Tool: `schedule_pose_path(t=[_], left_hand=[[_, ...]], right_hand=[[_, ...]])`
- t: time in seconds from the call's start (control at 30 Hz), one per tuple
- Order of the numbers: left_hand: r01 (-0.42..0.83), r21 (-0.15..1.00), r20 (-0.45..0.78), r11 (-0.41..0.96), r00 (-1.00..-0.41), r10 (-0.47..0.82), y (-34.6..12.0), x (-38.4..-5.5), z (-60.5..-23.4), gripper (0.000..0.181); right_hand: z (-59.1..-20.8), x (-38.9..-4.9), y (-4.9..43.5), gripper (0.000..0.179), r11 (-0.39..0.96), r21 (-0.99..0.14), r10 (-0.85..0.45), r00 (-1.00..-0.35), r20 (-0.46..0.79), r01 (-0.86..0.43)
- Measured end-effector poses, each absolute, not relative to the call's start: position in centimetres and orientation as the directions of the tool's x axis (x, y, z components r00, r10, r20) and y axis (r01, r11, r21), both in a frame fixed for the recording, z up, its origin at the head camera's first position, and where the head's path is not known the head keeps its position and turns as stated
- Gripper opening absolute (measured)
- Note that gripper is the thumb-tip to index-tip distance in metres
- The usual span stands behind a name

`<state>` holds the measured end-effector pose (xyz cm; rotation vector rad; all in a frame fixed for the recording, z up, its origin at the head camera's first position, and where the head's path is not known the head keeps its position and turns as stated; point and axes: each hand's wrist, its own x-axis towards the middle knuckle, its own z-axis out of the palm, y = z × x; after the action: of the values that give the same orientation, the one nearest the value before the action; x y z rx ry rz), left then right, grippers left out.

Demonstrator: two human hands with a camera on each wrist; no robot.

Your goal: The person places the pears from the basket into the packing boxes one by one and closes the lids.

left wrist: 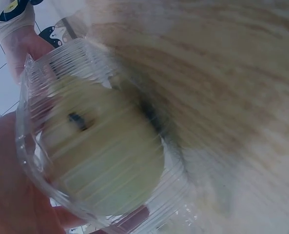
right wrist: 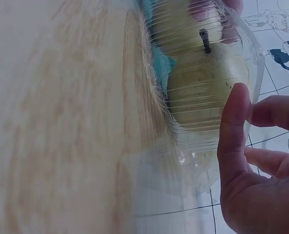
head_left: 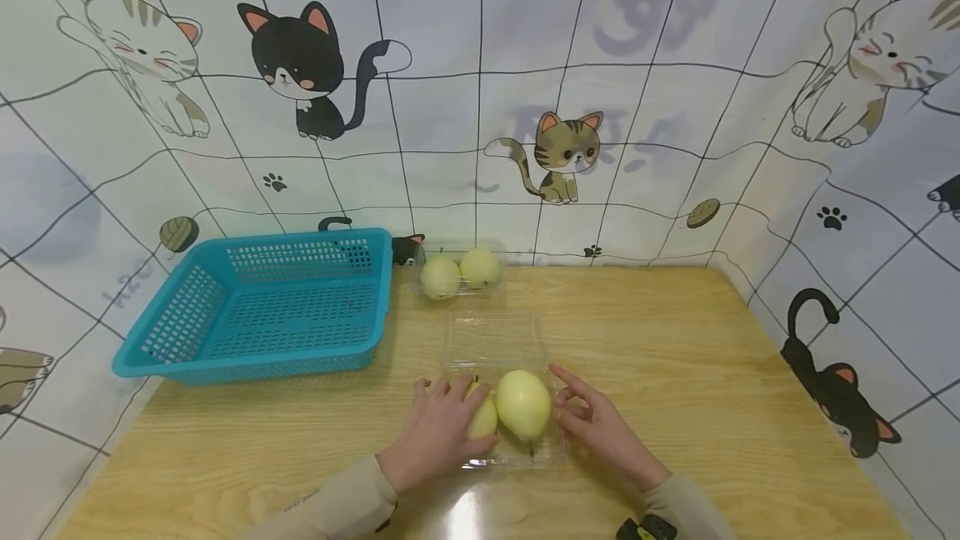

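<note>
An open clear plastic clamshell box [head_left: 546,450] lies on the table, its lid [head_left: 493,336] folded back toward the wall. Two pale yellow pears sit in it side by side: the right pear [head_left: 523,405] shows fully, while the left pear [head_left: 483,419] is partly covered by my left hand [head_left: 435,432]. That hand grips the left pear, thumb at the near side and fingers over the far side. At the box's right edge, my right hand [head_left: 603,432] pinches the rim between thumb and fingers. The right wrist view shows the thumb [right wrist: 234,117] against the ribbed wall.
A blue-green plastic basket [head_left: 300,363] stands at the back left. Against the wall, another clear box [head_left: 491,286] contains two pears [head_left: 440,277]. Cat-patterned sheeting [head_left: 442,107] surrounds the wooden table [head_left: 645,332] at the back and sides.
</note>
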<state>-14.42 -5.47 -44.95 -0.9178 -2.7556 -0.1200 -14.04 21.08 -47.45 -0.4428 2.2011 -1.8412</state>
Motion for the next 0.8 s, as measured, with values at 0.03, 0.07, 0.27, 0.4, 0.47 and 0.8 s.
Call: schedule_pose_path(t=[0.03, 0.07, 0.27, 0.4, 0.47, 0.8], left_hand=[[0.599, 0.002, 0.247, 0.801, -0.776, 0.580, -5.4, -14.4, -45.0, 0.063], [0.599, 0.004, 0.250, 0.801, -0.776, 0.579, -5.4, -14.4, -45.0, 0.063], [0.608, 0.039, 0.268, 0.793, -0.771, 0.577, -5.3, -14.6, -45.2, 0.059], [0.613, 0.033, 0.294, 0.789, -0.761, 0.579, -5.1, -15.1, -45.5, 0.055], [0.615, 0.030, 0.304, 0.788, -0.757, 0.579, -5.0, -15.3, -45.5, 0.055], [0.594, 0.100, 0.274, 0.798, -0.788, 0.552, -4.7, -15.5, -45.3, 0.055]], right_hand=[[-47.5, -14.0, 21.1, 0.066, 0.160, -0.984, -0.375, -0.927, 0.015, -0.081], [-47.5, -14.0, 21.1, 0.065, 0.153, -0.985, -0.375, -0.927, 0.019, -0.082], [-47.5, -13.9, 21.0, 0.064, 0.122, -0.990, -0.366, -0.930, 0.025, -0.074], [-47.4, -13.6, 20.9, 0.065, 0.121, -0.990, -0.359, -0.933, 0.024, -0.072], [-47.4, -13.6, 20.8, 0.065, 0.124, -0.990, -0.356, -0.934, 0.025, -0.073], [-47.7, -13.5, 20.8, 0.065, 0.142, -0.987, -0.331, -0.943, 0.018, -0.069]])
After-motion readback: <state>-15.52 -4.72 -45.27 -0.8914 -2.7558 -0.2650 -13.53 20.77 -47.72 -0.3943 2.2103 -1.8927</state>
